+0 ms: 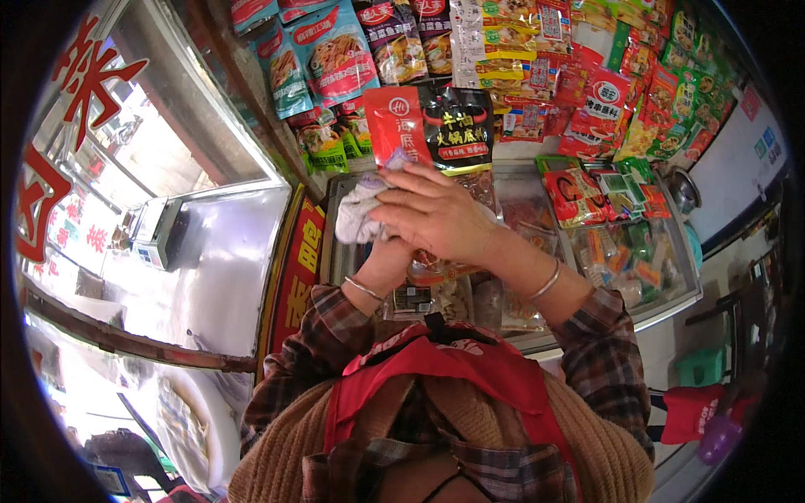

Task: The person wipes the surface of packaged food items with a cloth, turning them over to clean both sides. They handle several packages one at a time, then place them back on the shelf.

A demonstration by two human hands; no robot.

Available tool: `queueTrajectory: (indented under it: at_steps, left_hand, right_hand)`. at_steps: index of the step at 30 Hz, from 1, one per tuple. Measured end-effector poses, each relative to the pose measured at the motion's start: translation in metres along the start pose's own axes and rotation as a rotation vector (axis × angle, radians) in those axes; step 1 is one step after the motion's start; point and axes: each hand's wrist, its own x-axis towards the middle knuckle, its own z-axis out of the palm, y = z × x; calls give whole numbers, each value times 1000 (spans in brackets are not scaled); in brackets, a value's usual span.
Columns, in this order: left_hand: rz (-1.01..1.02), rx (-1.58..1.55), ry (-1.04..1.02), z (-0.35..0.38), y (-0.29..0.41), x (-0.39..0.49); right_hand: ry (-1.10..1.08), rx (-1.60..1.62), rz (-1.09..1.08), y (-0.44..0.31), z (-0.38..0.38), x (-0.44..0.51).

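Note:
My right hand [437, 214] lies across the top of my left hand [387, 264], its fingers over a bunched white cloth [361, 214] with a purplish edge. Most of the left hand's fingers are hidden, so what they grip cannot be told. Directly behind and beneath both hands is a red and black pouch of hot pot seasoning [459, 129], its upper part visible. Below the hands, clear packs of food [453, 298] show inside a chest freezer or under its glass lid.
Seasoning sachets [336, 53] hang in rows along the far wall. More packets [575, 195] lie on the glass lid at right, near a metal bowl [682, 188]. A scale [154, 232] stands on the metal counter [220, 264] at left, beside framed glass panes.

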Motion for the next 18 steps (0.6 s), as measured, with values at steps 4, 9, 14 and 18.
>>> queueTrajectory:
  at_steps: [4, 9, 14, 18]
  left_hand:
    - [44, 104, -203, 26, 29, -10]
    - [0, 119, -201, 40, 41, -17]
    - [-32, 137, -175, 34, 40, -28]
    - [-133, 195, -216, 28, 53, -29]
  right_hand:
    - [181, -145, 37, 24, -6, 5]
    - [341, -71, 252, 60, -7, -7]
    - [302, -80, 588, 117, -3, -68]
    - [126, 162, 1033, 131, -3, -131]
